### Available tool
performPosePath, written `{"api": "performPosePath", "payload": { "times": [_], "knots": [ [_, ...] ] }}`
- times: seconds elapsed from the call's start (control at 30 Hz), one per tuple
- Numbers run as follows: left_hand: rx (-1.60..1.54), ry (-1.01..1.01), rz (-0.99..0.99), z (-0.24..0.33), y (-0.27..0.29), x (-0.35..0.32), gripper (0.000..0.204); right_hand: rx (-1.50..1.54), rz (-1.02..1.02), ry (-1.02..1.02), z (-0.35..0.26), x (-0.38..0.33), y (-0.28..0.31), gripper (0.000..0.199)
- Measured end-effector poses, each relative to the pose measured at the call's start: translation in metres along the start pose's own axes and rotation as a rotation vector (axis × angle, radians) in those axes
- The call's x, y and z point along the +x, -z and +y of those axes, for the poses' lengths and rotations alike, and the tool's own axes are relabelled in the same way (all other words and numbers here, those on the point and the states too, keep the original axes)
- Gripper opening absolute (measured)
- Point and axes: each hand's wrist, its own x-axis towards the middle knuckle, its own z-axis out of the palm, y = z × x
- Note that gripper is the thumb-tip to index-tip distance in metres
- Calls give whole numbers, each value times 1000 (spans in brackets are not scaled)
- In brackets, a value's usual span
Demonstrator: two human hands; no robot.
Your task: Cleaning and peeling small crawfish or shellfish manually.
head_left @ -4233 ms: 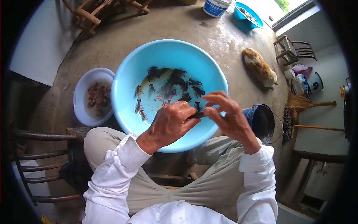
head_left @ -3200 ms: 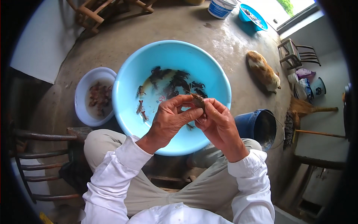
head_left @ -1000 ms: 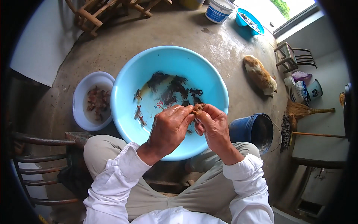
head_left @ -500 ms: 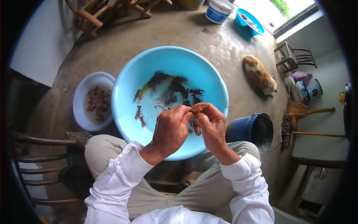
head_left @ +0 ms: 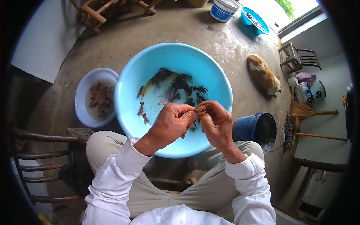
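Both of my hands meet over the near part of a large light-blue basin (head_left: 150,60). My left hand (head_left: 170,123) and my right hand (head_left: 217,123) pinch the same small brown crayfish (head_left: 201,109) between their fingertips. Several dark crayfish (head_left: 176,84) lie in shallow water at the basin's middle and far side. Two more crayfish (head_left: 142,112) lie apart at the basin's left. My white sleeves come in from the lower edge, and my knees sit under the basin.
A white bowl (head_left: 83,90) with reddish-brown pieces stands left of the basin. A dark blue bucket (head_left: 257,129) stands right of my right wrist. A tan-and-white cat (head_left: 264,75) lies on the concrete floor. A broom (head_left: 303,112), stools, wooden chairs and far tubs ring the area.
My right hand lifted a crayfish out of the basin and drew in toward my left hand. Both hands now grip it close together above the basin's near side.
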Motion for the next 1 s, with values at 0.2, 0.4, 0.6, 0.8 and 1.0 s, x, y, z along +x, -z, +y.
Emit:
{"api": "performPosePath", "payload": {
  "times": [0.2, 0.4, 0.6, 0.8, 1.0],
  "knots": [
    [-286, 124, -193, 6, 8, -7, 25, -60, -36, 201, -4, -1, 10, 20],
    [-475, 234, -411, 12, 7, -8, 27, -50, -117, 247, -10, 1, 24, 24],
    [-446, 310, -496, 15, 4, -8, 27, -92, -134, 381, -9, 3, 39, 26],
    [-509, 290, -492, 11, 6, -8, 29, -89, -185, 397, -5, -2, 36, 30],
    [-568, 305, -595, 5, 6, -9, 31, 55, -297, 338, -2, -2, 39, 35]
  ]
}}
